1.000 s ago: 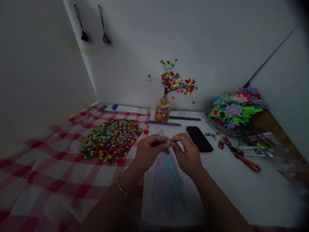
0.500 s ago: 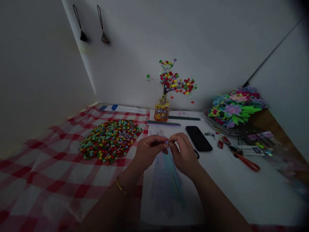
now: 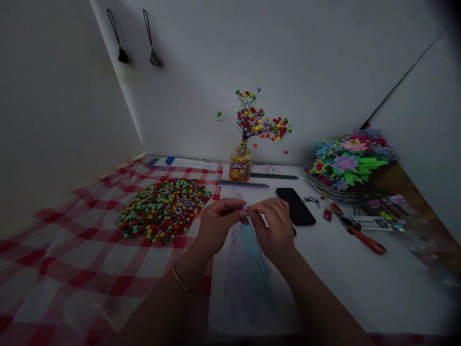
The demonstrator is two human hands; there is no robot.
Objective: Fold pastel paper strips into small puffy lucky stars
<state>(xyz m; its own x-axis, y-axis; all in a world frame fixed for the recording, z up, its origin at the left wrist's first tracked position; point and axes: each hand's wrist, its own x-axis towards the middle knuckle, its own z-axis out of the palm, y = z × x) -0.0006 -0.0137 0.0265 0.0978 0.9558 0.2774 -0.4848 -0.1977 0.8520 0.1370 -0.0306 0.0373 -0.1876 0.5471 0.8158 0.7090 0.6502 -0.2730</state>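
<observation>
A small purple folded paper star is pinched between my two hands above the table; fingertips hide most of it. My left hand is closed, thumb and forefinger gripping the star from the left. From the right, my right hand has its thumb and fingers pressed together at the star's edge. Under the hands, pale blue and teal paper strips lie lengthwise on a white sheet. Left of them, a large pile of multicoloured paper stars rests on a red-and-white checked cloth.
Behind the hands stands a bottle holding stems tipped with coloured stars. A black phone lies to the right, near orange-handled pliers. Colourful fuzzy flowers are heaped at the back right. Purple and green strips lie before the bottle.
My hands have shifted slightly left, and more of the purple star shows above the fingertips. The right fingers lie flatter and reach further left. The view has moved a little.
</observation>
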